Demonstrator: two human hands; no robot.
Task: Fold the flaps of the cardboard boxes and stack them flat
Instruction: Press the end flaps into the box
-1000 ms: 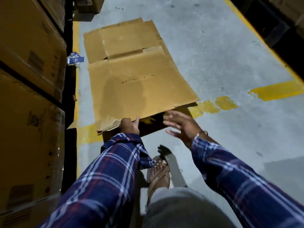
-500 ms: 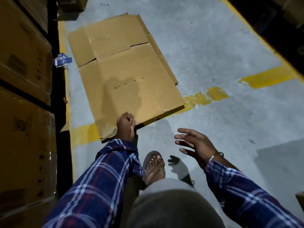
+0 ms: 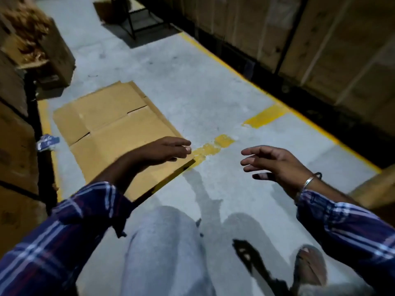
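Near corner of flattened cardboard box (image 3: 119, 129) hidden behind left forearm; whole frame kinda motion-blurred. Left hand (image 3: 164, 149) above box's near right edge, fingers loosely extended, holding nothing; contact with cardboard unclear. Right hand (image 3: 271, 162) over bare floor (image 3: 213, 92), fingers spread, empty. Box lies flat on floor, beside stacked cartons (image 3: 15, 146) at left. Blue scrap (image 3: 47, 142) near cartons.
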